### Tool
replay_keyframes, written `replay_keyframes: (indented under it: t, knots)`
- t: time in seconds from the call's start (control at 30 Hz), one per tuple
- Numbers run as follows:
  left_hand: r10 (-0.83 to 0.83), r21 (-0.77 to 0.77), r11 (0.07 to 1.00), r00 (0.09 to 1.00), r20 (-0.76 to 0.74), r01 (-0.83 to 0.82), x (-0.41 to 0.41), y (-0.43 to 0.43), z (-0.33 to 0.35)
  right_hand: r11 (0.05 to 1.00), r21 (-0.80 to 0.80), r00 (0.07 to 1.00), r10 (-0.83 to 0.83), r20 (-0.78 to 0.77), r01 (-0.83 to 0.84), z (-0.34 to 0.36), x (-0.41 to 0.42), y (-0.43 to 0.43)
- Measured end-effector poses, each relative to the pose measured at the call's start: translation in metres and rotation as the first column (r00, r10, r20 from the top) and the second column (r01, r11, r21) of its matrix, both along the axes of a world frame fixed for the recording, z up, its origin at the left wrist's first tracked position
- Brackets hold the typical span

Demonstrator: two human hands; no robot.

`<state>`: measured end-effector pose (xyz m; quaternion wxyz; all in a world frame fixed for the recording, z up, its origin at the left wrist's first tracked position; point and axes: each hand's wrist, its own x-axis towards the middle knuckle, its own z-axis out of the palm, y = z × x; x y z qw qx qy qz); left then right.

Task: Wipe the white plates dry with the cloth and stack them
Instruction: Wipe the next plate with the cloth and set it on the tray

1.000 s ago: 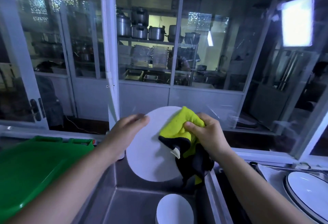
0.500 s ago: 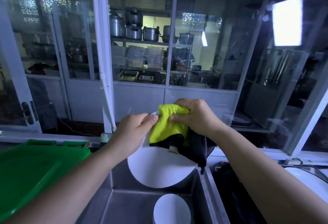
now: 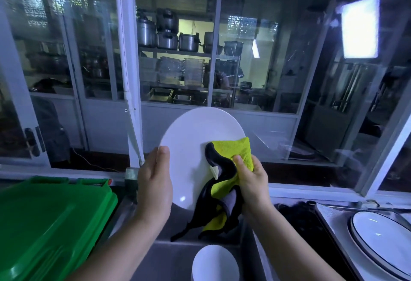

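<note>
Two bare hands work above the steel sink (image 3: pixel 171 256). The left hand (image 3: pixel 155 183) grips the lower left edge of the round white plate (image 3: pixel 193 138), thumb laid on its face; half a second ago it pinched near the top rim. The right hand (image 3: pixel 253 178) clutches the bunched yellow-green and black cloth (image 3: pixel 233 156) and presses it to the plate's right side, where before it was folded over the top. The plate has come up and now stands nearly upright, its face toward the camera. My judgement is that the wipe is travelling round the rim, with stacking not yet begun.

The left fingers and the plate's back are hidden, so whether that side is dry cannot be told. Nearest, a second round white plate (image 3: pixel 214 263) in the sink is cut by the bottom edge. The green plastic lid (image 3: pixel 44 218) at the left and the dark-rimmed white plate stack (image 3: pixel 382 234) at the right both run out of frame; the stack's count is unclear. Farther off, metal pots (image 3: pixel 166 40) on shelves are dimmed by reflections in the glass.
</note>
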<state>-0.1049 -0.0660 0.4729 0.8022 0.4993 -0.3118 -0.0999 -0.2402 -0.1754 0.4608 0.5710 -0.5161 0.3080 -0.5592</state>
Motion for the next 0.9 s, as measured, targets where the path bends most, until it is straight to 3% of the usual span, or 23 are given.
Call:
replay_keyframes:
  t: [0.1, 0.17, 0.3, 0.4, 0.5, 0.57, 0.7, 0.8, 0.9]
  knots:
    - [-0.378, 0.127, 0.909, 0.915, -0.143, 0.396, 0.022, 0.005, 0.009, 0.997, -0.064, 0.994, 0.029, -0.103, -0.036, 0.007, -0.015, -0.012]
    - [-0.450, 0.258, 0.850, 0.887, -0.099, 0.460, 0.031, 0.005, 0.015, 0.985, -0.128, 0.978, 0.089, -0.189, -0.114, 0.012, -0.020, -0.016]
    - [-0.283, 0.357, 0.902, 0.957, 0.061, 0.244, 0.027, 0.004, 0.011, 0.962, -0.228, 0.950, 0.078, -0.301, -0.151, 0.018, -0.020, -0.017]
    - [-0.182, 0.315, 0.934, 0.983, 0.024, 0.165, 0.021, 0.005, 0.008, 0.910, -0.414, 0.927, -0.161, -0.339, 0.007, 0.017, -0.020, -0.016]
    - [-0.122, 0.237, 0.961, 0.988, -0.096, 0.142, 0.013, 0.002, 0.008, 0.726, -0.662, 0.781, -0.518, -0.348, 0.186, 0.017, -0.015, -0.010]
    - [-0.086, 0.248, 0.963, 0.993, -0.080, 0.103, 0.004, -0.002, 0.008, 0.588, -0.795, 0.679, -0.645, -0.350, 0.149, 0.018, -0.004, -0.006]
    - [-0.055, 0.282, 0.957, 0.996, -0.065, 0.071, -0.007, -0.013, 0.008, 0.527, -0.849, 0.662, -0.646, -0.381, 0.026, 0.026, 0.023, 0.006]
    - [-0.034, 0.295, 0.954, 0.996, -0.077, 0.055, -0.008, -0.018, 0.014, 0.501, -0.847, 0.693, -0.546, -0.471, -0.180, 0.026, 0.034, 0.014]
    - [-0.017, 0.275, 0.960, 0.990, -0.137, 0.054, 0.001, -0.020, 0.020, 0.410, -0.841, 0.726, -0.446, -0.523, -0.354, 0.016, 0.037, 0.022]
